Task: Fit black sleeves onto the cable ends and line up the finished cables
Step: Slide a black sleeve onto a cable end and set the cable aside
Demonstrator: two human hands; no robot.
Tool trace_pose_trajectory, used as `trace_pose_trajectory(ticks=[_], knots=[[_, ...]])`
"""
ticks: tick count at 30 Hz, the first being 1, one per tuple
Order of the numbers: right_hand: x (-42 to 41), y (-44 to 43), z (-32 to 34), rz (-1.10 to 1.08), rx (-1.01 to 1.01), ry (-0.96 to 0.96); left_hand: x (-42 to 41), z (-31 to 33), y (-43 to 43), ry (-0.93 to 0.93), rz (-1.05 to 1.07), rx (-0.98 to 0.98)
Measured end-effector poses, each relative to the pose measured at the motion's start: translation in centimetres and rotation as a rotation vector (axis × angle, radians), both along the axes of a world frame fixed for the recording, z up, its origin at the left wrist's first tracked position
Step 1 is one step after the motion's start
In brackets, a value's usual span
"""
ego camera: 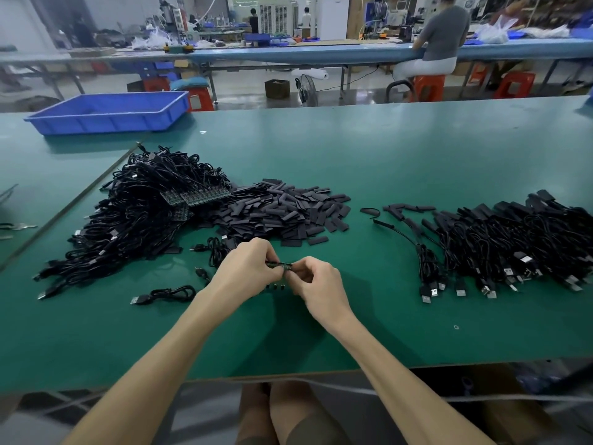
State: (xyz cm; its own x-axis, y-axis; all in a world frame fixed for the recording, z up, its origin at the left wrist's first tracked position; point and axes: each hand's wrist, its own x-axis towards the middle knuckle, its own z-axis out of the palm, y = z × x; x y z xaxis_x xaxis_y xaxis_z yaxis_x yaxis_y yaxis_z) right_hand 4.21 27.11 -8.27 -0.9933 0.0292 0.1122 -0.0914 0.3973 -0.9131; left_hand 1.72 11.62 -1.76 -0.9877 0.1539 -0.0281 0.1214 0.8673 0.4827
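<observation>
Centrally, at the near side of the green table (385, 162), the person's two hands meet just above the surface. The left hand (248, 268) has its fingers curled, thumb and fingertips pinching one side of a small dark cable end (278, 265) with a greenish board. The right hand (316, 281) is curled likewise and pinches the other side of the same piece. The hands are almost touching. The piece is small and partly hidden by fingers, so I cannot tell whether a sleeve sits on it.

Just beyond the hands lies a loose pile of black sleeves (288, 210), short and flat. Touching that pile on its left is a large tangled heap of black cables (134, 220), with rows of green boards showing where the two meet. A single cable (167, 295), coiled, with a USB plug, lies apart on the near left of the hands.

To the right, well apart from the pile, a second group of cables (513, 245) lies with USB plugs towards the near edge and black-covered ends towards the far side. A few stray sleeves lie between.

A blue tray (109, 112) stands at the far left of the table. Beyond, a seated person (439, 36) faces another bench from a red stool (428, 86), back turned. A fan (306, 89) stands on the floor.
</observation>
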Motion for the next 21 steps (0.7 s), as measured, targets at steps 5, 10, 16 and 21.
trace_pose_trajectory(ticks=[5, 10, 16, 21], knots=[[0.2, -0.1, 0.2, -0.008, -0.010, -0.003, 0.5, -0.2, 0.4, 0.063, 0.011, -0.015], [0.4, -0.1, 0.4, -0.029, -0.028, -0.011, 0.5, -0.6, 0.9, 0.116, 0.026, 0.003], [0.2, 0.1, 0.3, -0.053, -0.072, -0.024, -0.2, -0.3, -0.9, -0.003, -0.042, 0.075], [0.3, 0.0, 0.4, -0.063, -0.070, -0.029, -0.8, 0.1, -2.9, 0.040, 0.046, 0.130]])
